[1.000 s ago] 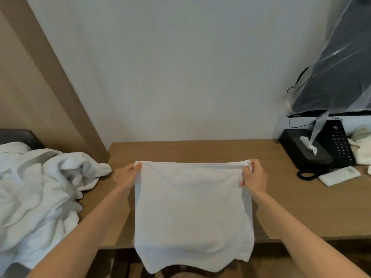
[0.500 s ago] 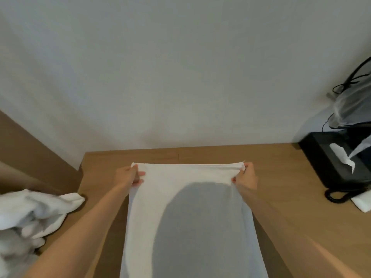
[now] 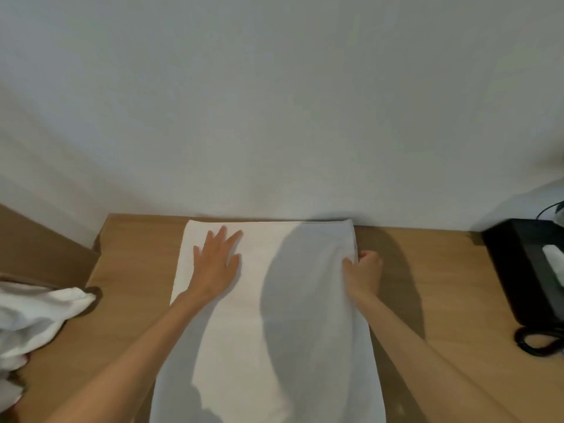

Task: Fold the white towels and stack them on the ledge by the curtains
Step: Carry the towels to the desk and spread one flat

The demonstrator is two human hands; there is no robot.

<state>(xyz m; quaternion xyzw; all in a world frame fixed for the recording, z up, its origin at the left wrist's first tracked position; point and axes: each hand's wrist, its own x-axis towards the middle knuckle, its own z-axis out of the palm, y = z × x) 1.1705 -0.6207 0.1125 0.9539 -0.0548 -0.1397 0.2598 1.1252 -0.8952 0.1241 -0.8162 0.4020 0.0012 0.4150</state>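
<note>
Head view: a white towel [image 3: 232, 331] is spread on the counter [image 3: 427, 300]. It is pressed flat by the left hand [image 3: 216, 264], fingers straight. Its right edge is pinched by the right hand [image 3: 364, 271].

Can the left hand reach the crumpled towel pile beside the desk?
Probably yes. The left hand lies flat on the spread towel, and only bare desk separates it from the crumpled pile.

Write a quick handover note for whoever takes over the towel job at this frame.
Left hand open, pressing flat on the white towel.
Right hand pinches the towel's right edge.
The towel lies spread on the wooden desk, far edge by the wall. A heap of towels sits at the left.
Done: nothing stacked in view.
Left: fold this towel, fold the rest, stack them on the ledge, which is out of view.
</note>
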